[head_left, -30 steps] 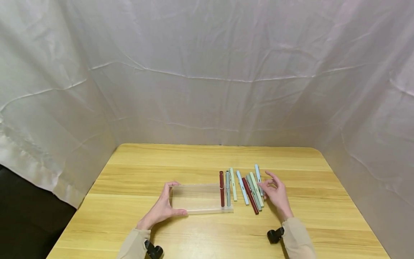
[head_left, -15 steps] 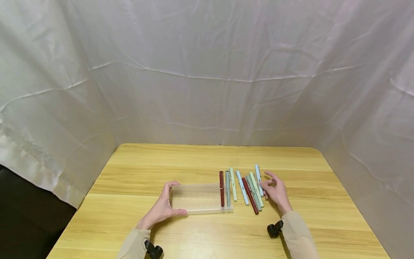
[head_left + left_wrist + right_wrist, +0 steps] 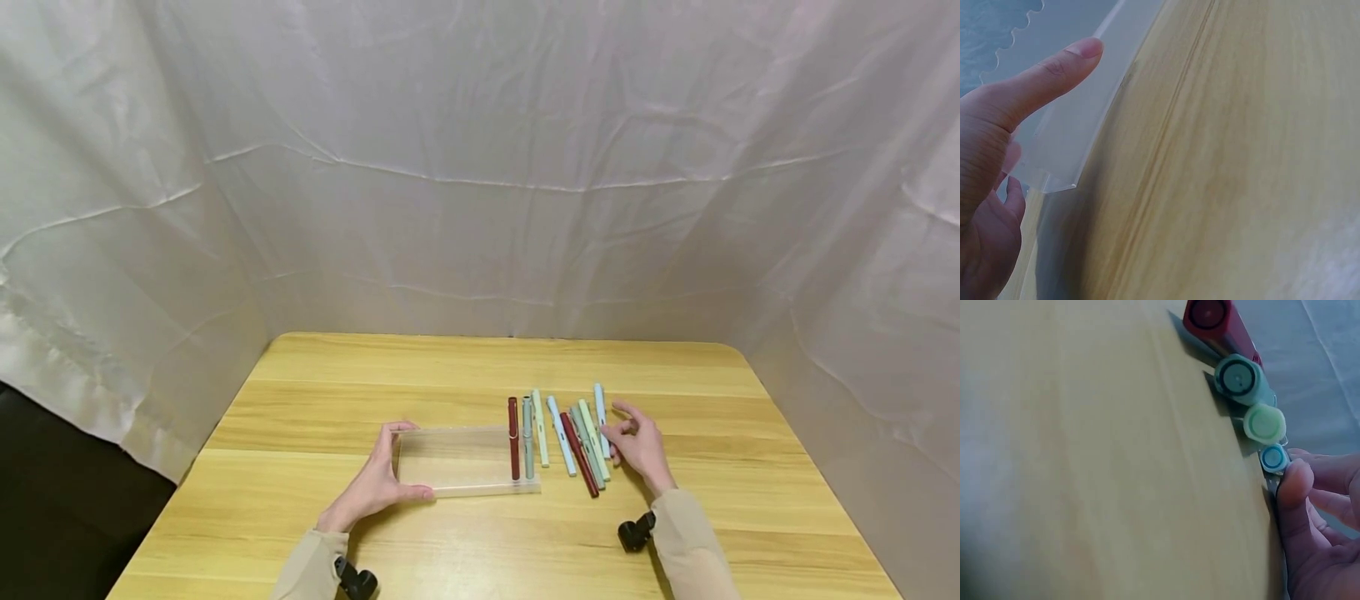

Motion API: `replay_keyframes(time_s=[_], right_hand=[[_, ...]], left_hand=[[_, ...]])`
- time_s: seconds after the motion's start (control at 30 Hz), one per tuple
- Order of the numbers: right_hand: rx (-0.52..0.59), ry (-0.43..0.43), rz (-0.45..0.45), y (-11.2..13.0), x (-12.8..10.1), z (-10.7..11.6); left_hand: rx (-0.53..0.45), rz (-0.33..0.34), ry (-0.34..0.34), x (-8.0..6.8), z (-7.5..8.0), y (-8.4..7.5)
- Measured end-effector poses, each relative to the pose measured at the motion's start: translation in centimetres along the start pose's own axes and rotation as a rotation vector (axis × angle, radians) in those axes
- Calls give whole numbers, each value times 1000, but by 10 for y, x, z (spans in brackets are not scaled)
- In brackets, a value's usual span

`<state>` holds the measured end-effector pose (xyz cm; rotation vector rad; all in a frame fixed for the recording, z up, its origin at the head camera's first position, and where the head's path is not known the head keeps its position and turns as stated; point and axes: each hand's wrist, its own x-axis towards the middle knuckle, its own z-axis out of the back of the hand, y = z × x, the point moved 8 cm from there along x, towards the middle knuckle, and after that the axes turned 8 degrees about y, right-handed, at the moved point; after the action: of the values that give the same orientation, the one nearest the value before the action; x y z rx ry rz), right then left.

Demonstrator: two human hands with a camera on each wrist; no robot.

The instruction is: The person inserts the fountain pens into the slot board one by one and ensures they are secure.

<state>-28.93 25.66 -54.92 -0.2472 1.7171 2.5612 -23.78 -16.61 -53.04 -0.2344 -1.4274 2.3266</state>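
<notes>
My left hand [image 3: 378, 479] grips the left end of a clear plastic pen tray [image 3: 457, 460], thumb along the near side and fingers at the far side. The left wrist view shows the tray's scalloped edge [image 3: 999, 56] past the thumb. A dark red pen [image 3: 513, 442] and a grey-green pen [image 3: 528, 442] lie side by side across the tray's right end. At the right of the loose pens, my right hand [image 3: 641, 450] pinches a light blue pen [image 3: 600, 404] between thumb and fingers; its round end [image 3: 1273, 459] shows in the right wrist view.
Between tray and right hand lie a pale green pen [image 3: 542, 433], another light blue pen [image 3: 561, 433], a second dark red pen [image 3: 579, 454], a second grey-green pen [image 3: 585, 433] and a pale green one [image 3: 595, 440]. The wooden table [image 3: 480, 542] is backed by a grey curtain [image 3: 480, 250].
My right hand has shifted slightly, and the light blue pen beside it has moved a little toward me and right. My left hand and the tray stay in place.
</notes>
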Motion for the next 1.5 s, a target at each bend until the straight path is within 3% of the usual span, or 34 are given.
replay_keyframes(time_s=[0.47,0.6,0.97,1.5], right_hand=[[6,121,43,5,-29,-1],[-34,127,49,6,-25,0],[-282,147,40,9,-8,-2],[-371,122,1,10,-5,-6]], left_hand=[[-1,-32,-7,1,0,0],[-2,-28,-6,0,0,-1],[1,4,-13,-1,1,3],[7,-15,-14,-1,1,2]])
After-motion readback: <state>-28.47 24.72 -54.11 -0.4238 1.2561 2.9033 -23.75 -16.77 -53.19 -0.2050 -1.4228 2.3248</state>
